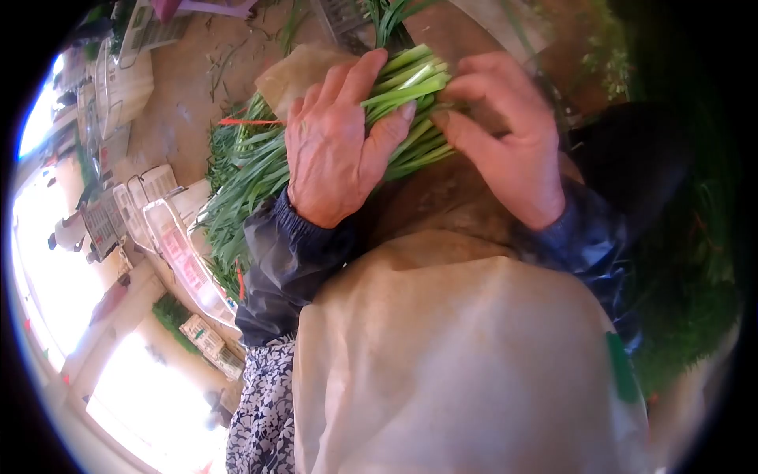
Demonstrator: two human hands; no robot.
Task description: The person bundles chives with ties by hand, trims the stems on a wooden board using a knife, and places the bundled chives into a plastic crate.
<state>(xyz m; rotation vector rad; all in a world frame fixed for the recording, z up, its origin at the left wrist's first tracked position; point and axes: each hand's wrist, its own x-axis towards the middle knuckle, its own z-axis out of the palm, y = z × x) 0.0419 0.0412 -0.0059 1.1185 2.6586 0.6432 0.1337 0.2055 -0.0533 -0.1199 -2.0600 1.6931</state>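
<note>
A bunch of long green leafy stalks, much like garlic chives [410,79], lies across my lap with the cut pale ends toward the right. My left hand [335,142] is closed over the bunch, its thumb pressing on the near side. At the stalk ends, my right hand [509,134] has its thumb and fingers curled together against the outer stalks; whether it pinches one is hidden. Dark leaves [253,162] spread out left of my left hand, with a red strip [249,122] across them.
A pale apron [466,355] covers my lap. On the left stand white plastic crates [185,253], one with pink contents. Loose leaves litter the brown floor [189,79]. More greenery [687,300] is piled in shadow at the right. A grey crate [339,20] stands ahead.
</note>
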